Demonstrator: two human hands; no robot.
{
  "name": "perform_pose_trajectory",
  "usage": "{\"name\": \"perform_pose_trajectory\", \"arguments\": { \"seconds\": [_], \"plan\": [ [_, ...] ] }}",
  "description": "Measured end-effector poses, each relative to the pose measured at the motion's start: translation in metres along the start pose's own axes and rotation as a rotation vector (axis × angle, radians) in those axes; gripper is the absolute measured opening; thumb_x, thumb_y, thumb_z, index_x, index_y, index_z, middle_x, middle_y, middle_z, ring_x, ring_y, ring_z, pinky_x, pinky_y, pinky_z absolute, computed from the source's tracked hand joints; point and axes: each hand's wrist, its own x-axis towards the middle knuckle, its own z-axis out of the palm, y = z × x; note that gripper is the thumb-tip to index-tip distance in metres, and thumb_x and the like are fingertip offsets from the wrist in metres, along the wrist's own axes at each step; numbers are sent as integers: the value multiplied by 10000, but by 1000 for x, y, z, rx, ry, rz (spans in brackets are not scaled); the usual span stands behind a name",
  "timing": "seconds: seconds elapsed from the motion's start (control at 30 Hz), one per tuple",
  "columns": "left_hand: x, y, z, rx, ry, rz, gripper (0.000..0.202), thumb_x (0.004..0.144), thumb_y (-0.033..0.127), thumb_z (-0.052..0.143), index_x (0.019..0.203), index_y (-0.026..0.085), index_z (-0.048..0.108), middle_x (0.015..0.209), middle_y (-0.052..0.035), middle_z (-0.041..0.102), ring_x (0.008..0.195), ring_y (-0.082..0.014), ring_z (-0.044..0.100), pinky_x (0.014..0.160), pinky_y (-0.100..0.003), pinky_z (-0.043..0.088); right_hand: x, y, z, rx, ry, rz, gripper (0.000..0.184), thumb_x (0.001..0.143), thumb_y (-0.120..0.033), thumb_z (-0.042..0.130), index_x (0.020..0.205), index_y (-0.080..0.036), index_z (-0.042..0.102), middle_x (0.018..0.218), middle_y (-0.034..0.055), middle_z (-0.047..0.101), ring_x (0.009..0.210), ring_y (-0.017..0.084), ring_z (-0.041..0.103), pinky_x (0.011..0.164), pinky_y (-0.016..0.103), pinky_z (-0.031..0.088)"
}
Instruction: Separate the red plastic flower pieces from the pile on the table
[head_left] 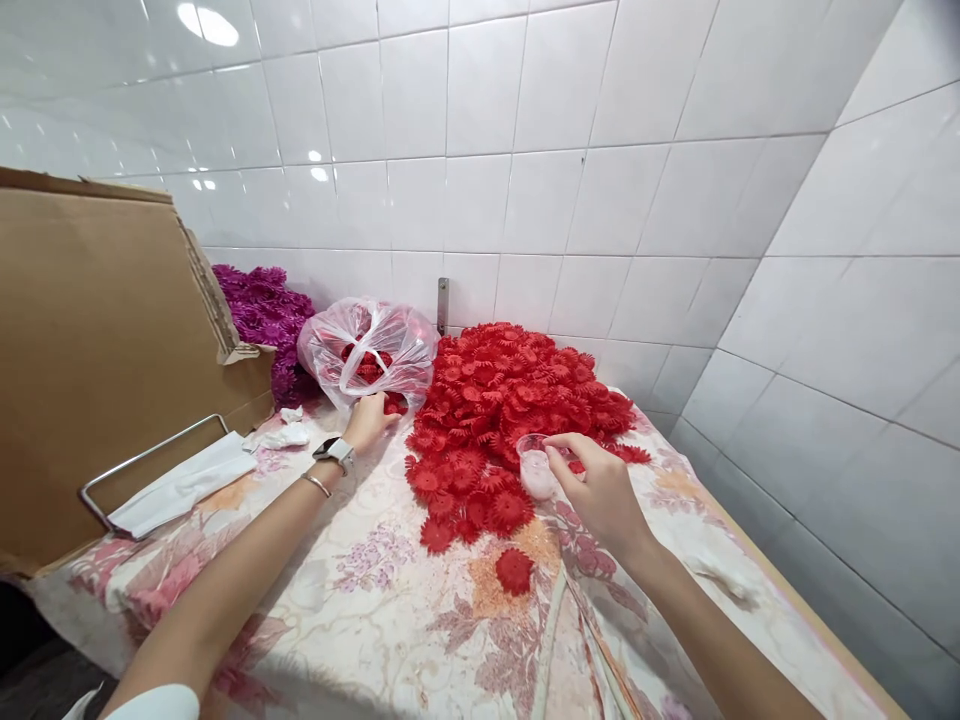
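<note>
- At far left I see a large brown cardboard box (97, 360), and before it a bent silver metal wire frame (154, 455) with a flat white sheet (184, 485) beside it.
- Next, behind the box edge, is a pile of purple artificial flower heads (262, 315); in front of it lies crumpled white tissue (281, 434).
- Then comes a clear, thin plastic bag (367, 345), with red pieces showing inside.
- The left hand (367, 422), whose wrist wears 1 white watch (337, 455) and 1 thin bracelet (316, 485), is at the lower front of this bag. Its fingertips are partly hidden, so I cannot tell if they pinch something.
- In the middle, near the tiled wall (487, 120), rises a big heap of red artificial flower heads (517, 390), spreading forward on the flowered cloth (360, 620). 1 single red flower head (514, 571) lies apart, nearer to the person.
- At the right front of the heap, a small clear plastic cup (537, 475) with whitish content is in the right hand (592, 485); thumb and forefinger pinch its rim.
</note>
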Motion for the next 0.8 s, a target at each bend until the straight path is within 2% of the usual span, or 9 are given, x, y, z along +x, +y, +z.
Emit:
{"name": "perform_pose_trajectory", "arguments": {
  "seconds": [0.1,0.17,0.27,0.37,0.5,0.57,0.63,0.73,0.8],
  "plan": [
    [-5,2,-4,47,-22,7,220,831,271,551,997,129,571,1016,-63,593,902,-188,576,791,-396,476,-1,-1,2,9,-16,-7,188,812,-237,442,795,-170,617,832,81,685,774,214,629,664,330,479],
    [-7,3,-6,39,0,13,182,736,193,636,898,124,592,934,-51,616,896,-208,575,813,-389,452,-2,-1,3,12,-21,-18,186,808,-235,443,788,-170,616,833,82,685,783,217,627,678,337,479],
    [-9,2,-8,-24,58,18,257,550,78,681,783,142,592,851,-45,630,920,-262,566,836,-365,421,-4,-1,4,13,-18,-37,179,809,-224,439,791,-177,611,838,80,685,792,216,623,702,343,478],
    [-8,0,-8,-133,102,3,268,500,96,691,735,160,579,839,-53,629,946,-285,554,843,-361,411,-6,-3,4,-7,6,-96,174,820,-214,433,798,-180,603,827,77,683,785,211,624,700,335,483],
    [-7,-3,-4,-340,106,-61,334,501,163,723,806,176,587,854,-59,636,926,-270,573,783,-346,449,-7,-6,2,-62,70,-202,161,833,-197,437,807,-183,596,798,75,675,758,210,629,682,334,492],
    [-7,-3,-1,-467,62,-110,343,543,186,708,866,179,592,866,-62,644,863,-245,603,714,-335,480,-8,-8,2,-78,97,-254,153,834,-187,444,813,-189,596,790,73,674,749,212,631,677,340,496],
    [-8,-4,2,-597,8,-171,258,621,197,659,867,170,587,849,-66,646,783,-216,628,664,-329,504,-8,-9,2,-90,116,-309,146,833,-176,452,814,-191,596,781,73,676,746,214,631,676,344,498],
    [-9,-5,4,-770,-25,-259,75,705,147,574,777,159,554,826,-62,631,765,-182,646,703,-326,529,-8,-10,2,-101,128,-361,133,833,-160,462,822,-185,592,767,71,675,737,211,628,674,346,500],
    [-9,-5,3,-860,-30,-303,83,712,81,542,734,160,529,822,-53,618,806,-173,649,764,-323,530,-8,-10,3,-105,129,-383,123,834,-148,467,835,-176,587,768,75,674,735,207,625,676,345,500]
  ]
}}
